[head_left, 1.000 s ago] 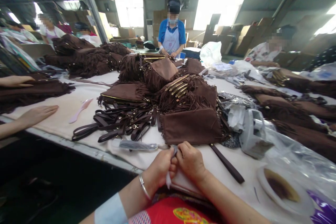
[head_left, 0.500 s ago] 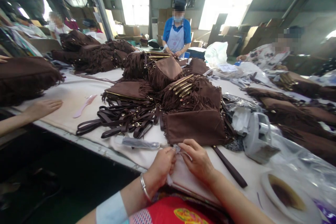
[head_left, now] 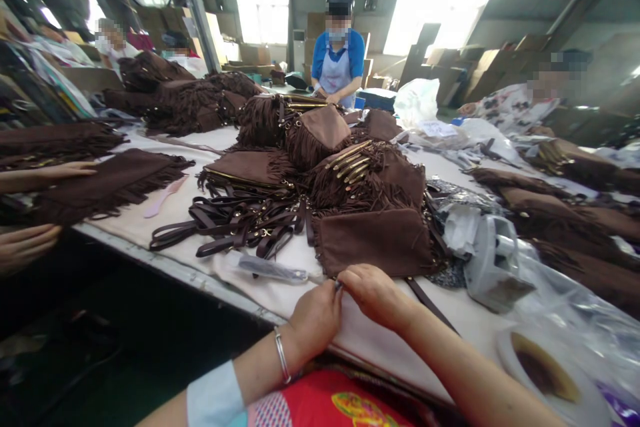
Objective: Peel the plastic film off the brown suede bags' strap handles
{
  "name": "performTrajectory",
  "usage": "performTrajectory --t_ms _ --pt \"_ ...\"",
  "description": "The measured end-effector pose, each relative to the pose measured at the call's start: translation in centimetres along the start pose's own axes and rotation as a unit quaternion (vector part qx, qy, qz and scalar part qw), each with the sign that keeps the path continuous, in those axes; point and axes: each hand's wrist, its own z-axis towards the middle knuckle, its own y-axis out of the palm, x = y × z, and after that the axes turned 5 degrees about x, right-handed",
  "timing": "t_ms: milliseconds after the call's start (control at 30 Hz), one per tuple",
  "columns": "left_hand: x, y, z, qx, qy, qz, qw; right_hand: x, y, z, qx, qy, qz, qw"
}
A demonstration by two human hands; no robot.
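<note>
At the table's near edge, my left hand (head_left: 316,315) and my right hand (head_left: 374,293) meet, both with fingers closed. A tiny greyish bit shows between their fingertips; the rest of what they pinch is hidden. Just beyond them lies a brown fringed bag (head_left: 375,240), flat on the table. A dark strap (head_left: 431,304) sticks out from under it, past my right hand. To the left of my hands is a flat plastic-wrapped item (head_left: 270,268). Behind that, a tangle of dark brown straps with gold clasps (head_left: 235,227) is spread out.
More fringed bags (head_left: 320,137) are piled mid-table. A pink comb (head_left: 165,197) lies left, beside a bag (head_left: 113,180) under a co-worker's hands. On the right are a white tape dispenser (head_left: 495,267), a tape roll (head_left: 545,367) and clear plastic. A co-worker (head_left: 337,67) stands opposite.
My hands have closed more tightly together, and the crumpled whitish material seen between them is now mostly hidden. On the left, the co-worker's bag now lies lower, closer to the comb.
</note>
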Motion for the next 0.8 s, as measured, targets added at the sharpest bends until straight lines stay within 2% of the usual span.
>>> performTrajectory --t_ms 133,267,433,533,633,800 --pt "-0.5 0.5 -0.3 0.001 -0.005 0.038 0.999 0.6 -0.7 0.8 -0.016 -0.044 0.044 0.998" --pt "-0.7 0.4 -0.4 0.001 -0.006 0.077 0.997 0.9 -0.7 1.3 -0.03 -0.06 0.039 0.997" --pt "-0.5 -0.2 -0.4 -0.054 0.03 0.162 0.985 0.7 -0.9 1.9 -0.077 -0.081 0.012 0.994" --pt "-0.3 -0.4 -0.5 -0.064 0.042 0.19 0.979 0.5 -0.9 2.1 -0.099 -0.088 -0.013 0.991" --pt "0.0 -0.5 -0.6 -0.054 0.037 0.2 0.978 0.3 -0.5 1.8 -0.081 -0.08 -0.028 0.993" --pt "0.4 -1.0 0.1 -0.052 -0.007 0.178 0.983 0.2 0.8 0.5 -0.008 -0.045 -0.063 0.997"
